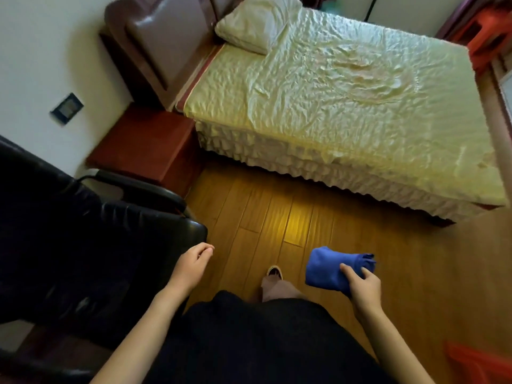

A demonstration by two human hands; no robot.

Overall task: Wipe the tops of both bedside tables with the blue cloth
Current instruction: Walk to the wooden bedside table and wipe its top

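progress: wiping looks not yet begun | right hand (pixel 363 286) grips folded blue cloth (pixel 332 270), lower right | left hand (pixel 191 266) loosely curled, empty | bedside table (pixel 144 142) left of frame, well apart | second table unseen

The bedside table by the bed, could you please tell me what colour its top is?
Dark reddish-brown, seen in the head view: bedside table.

Bedside table (pixel 144 139) between chair (pixel 83 231) and bed (pixel 346 106), pillow (pixel 255 20) on bed
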